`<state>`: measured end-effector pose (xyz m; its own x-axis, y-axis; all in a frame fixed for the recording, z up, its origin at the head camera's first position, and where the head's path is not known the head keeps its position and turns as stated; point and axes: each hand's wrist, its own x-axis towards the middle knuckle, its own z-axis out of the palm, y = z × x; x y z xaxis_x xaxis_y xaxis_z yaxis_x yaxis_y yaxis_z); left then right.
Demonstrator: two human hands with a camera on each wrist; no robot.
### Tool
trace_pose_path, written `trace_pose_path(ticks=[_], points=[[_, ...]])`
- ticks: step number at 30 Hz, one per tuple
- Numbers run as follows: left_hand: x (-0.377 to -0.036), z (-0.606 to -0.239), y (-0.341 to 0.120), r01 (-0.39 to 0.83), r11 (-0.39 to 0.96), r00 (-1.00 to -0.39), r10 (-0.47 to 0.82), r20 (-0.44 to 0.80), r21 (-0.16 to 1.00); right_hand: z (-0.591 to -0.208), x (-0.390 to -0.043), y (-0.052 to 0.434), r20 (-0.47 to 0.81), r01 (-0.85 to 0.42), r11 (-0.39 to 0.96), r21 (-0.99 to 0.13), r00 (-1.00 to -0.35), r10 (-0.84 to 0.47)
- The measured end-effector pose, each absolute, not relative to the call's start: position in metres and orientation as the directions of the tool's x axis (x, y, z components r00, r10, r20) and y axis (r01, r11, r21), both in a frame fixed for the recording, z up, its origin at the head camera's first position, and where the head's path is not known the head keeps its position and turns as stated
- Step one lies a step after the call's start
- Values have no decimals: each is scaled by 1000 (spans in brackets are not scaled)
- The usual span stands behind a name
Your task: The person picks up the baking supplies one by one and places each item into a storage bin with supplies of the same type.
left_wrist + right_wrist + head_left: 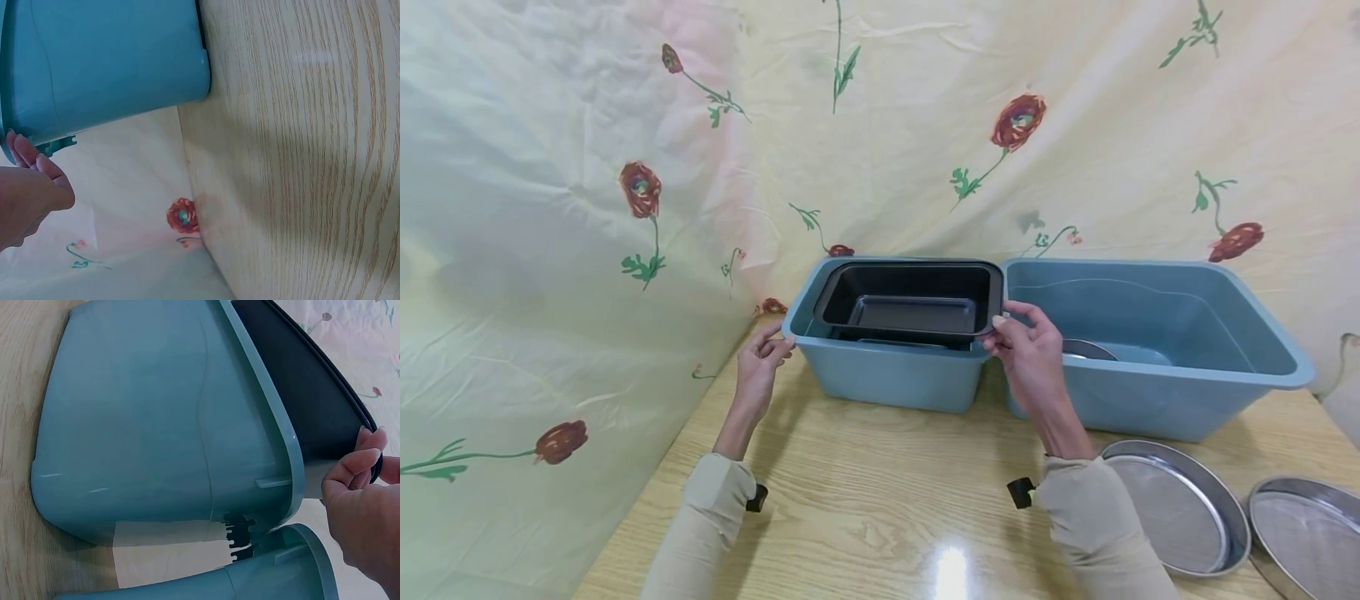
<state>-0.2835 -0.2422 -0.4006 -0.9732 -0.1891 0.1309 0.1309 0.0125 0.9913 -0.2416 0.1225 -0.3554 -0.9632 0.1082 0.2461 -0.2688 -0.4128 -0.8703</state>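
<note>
- Head view: a black, rectangular, smooth-coated metal baking tin (910, 302) sits tilted in the smaller blue-green plastic tub (887, 375), its rim propped above the tub's edge; a flatter dark tray lies under it.
- The right hand (1030, 350) pinches the tin's right rim corner between thumb and curled fingers.
- The left hand (760, 367) is at the tub's left front corner, fingers bent loosely against the rim; a firm grip cannot be told from here.
- Just beside, touching on the right, stands a larger blue-green plastic tub (1157, 358) with a rounded steel piece partly visible inside.
- Both tubs rest on a pale wood-grain table (865, 500), glossy enough to reflect a lamp.
- Two round steel sieves with fine mesh (1180, 508) (1307, 533) lie at the table's right front, near the right sleeve.
- A creased cream cloth printed with red flowers (587, 208) hangs behind and to the left.
- Left wrist view: only here the smaller tub's smooth matte outer wall (106, 62) and rounded bottom corner show; the left hand's fingertips (25, 153) lie close together at its rim, curled round nothing visible.
- Right wrist view: only here the tubs' undersides show, with the ribbed moulding under the rims; the tin's thin rolled edge (312, 394) overhangs the tub, and the right hand (365, 506) nips that edge with its fingertips.
</note>
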Motion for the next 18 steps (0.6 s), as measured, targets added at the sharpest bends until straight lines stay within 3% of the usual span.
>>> trace_pose_path(ticks=[18], points=[[-283, -400, -242, 127, 22, -973, -190, 129, 992, -356, -260, 109, 241, -258, -282, -924, -966, 92]])
